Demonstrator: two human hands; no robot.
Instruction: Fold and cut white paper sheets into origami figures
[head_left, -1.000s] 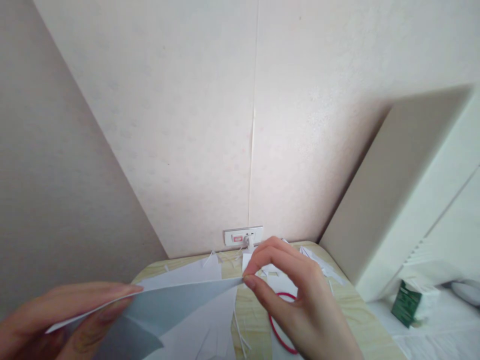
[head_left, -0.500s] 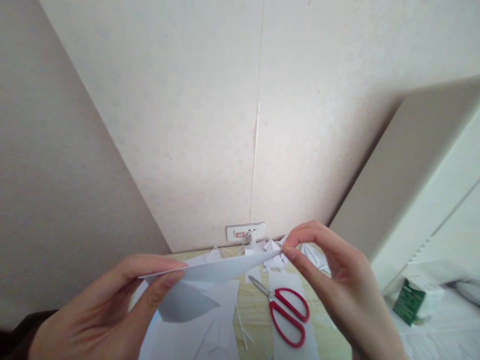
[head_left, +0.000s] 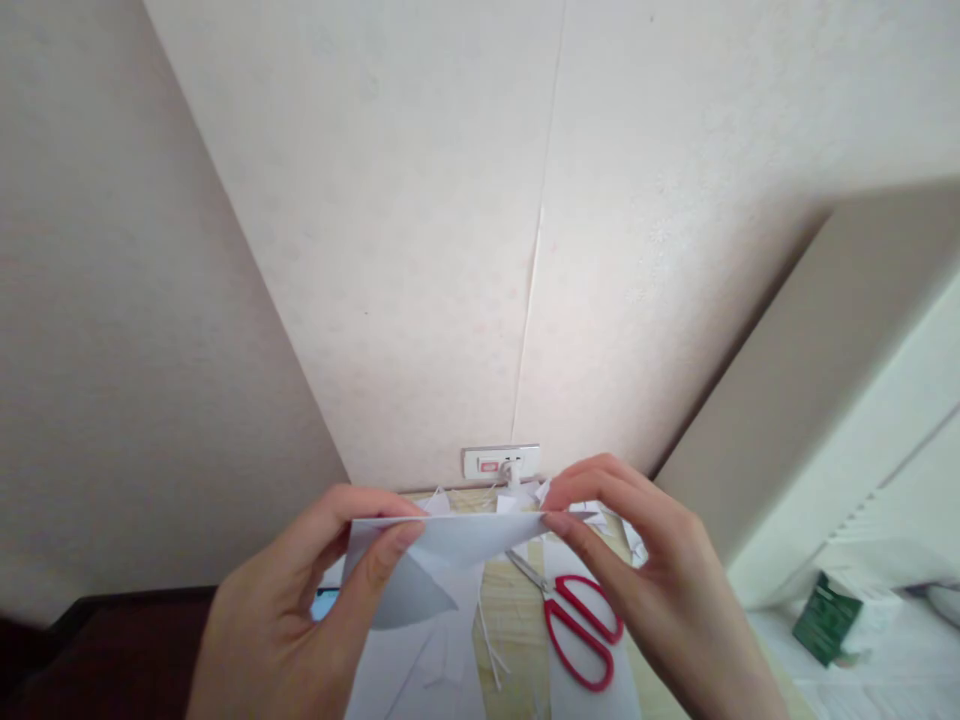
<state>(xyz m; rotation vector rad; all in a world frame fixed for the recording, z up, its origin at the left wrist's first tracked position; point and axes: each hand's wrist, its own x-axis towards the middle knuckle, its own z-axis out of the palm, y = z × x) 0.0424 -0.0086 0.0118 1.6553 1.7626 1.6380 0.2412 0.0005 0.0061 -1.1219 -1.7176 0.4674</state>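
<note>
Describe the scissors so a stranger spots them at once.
Follow the pale wall down past its socket to a wood-grain table. Just left of the right hand, scissors lie with blades pointing toward the wall. Their red looped handles set them apart from the surrounding white paper.

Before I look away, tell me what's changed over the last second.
The left hand has shifted rightward, closer to the right hand, whose pinch now appears to sit inward from the tip of the folded paper. The red-handled scissors, mostly hidden before, now show more fully. Both hands still hold the paper; the wall socket looks unchanged.
</note>
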